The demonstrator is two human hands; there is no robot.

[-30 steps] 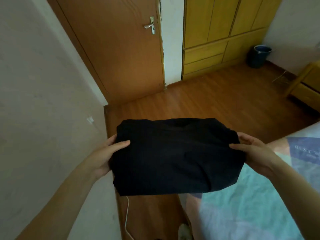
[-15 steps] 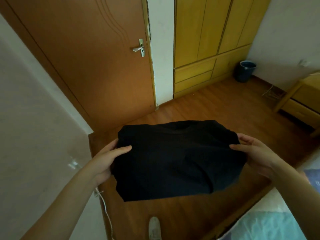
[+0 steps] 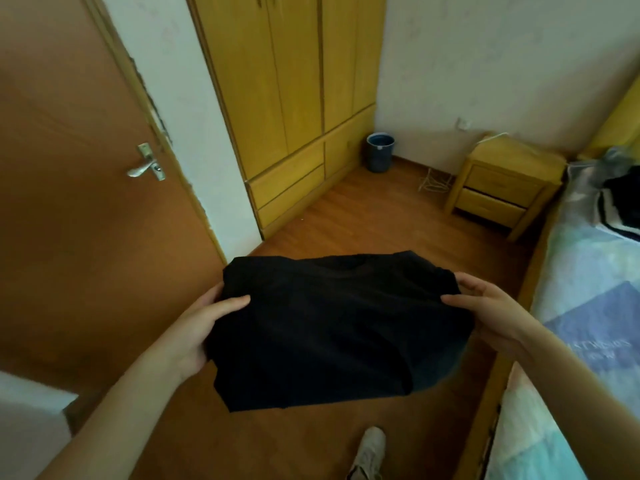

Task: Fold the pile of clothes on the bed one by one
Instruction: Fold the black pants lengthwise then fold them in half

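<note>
A folded black garment point(image 3: 332, 327) hangs flat in the air over the wooden floor, in front of me. My left hand point(image 3: 199, 327) grips its left edge, thumb on top and fingers underneath. My right hand point(image 3: 485, 306) grips its right edge the same way. The bed point(image 3: 588, 306) with a pale blue and white cover runs along the right side. Dark and striped clothes point(image 3: 620, 206) lie on the bed at the far right.
A brown door point(image 3: 86, 202) stands at the left, a yellow wardrobe point(image 3: 294, 98) behind. A blue bin point(image 3: 380, 151) sits in the corner beside a yellow nightstand point(image 3: 502, 188). My shoe point(image 3: 369, 452) shows on the floor below the garment.
The view has swung to the right, away from the left wall and toward the wardrobe, nightstand and bed. Both hands keep the same hold on the folded black garment.
</note>
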